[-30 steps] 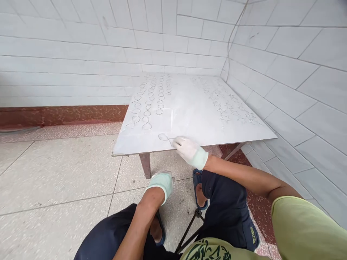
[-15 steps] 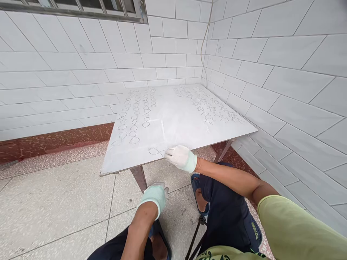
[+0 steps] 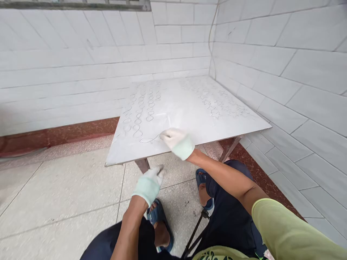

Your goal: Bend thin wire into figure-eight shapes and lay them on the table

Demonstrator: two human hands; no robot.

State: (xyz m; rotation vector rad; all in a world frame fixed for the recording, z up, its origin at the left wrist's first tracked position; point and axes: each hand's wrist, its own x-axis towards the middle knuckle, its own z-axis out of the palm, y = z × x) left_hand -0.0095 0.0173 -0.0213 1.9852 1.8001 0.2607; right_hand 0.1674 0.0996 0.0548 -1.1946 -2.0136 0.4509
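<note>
Clamping thin wire (image 3: 149,140) between fingertips of right hand (image 3: 176,141) near front edge of tabletop (image 3: 189,121), seemingly for control. Cannot tell finger state on left hand (image 3: 150,181).

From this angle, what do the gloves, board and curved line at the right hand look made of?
Gloves: likely matte knit fabric, snug soft-looking cuffs. Board: smooth white sheet, soft sheen; core material unclear. Curved line: thin, dark wire, probably metal, by its slim, stiff-looking curve.
</note>
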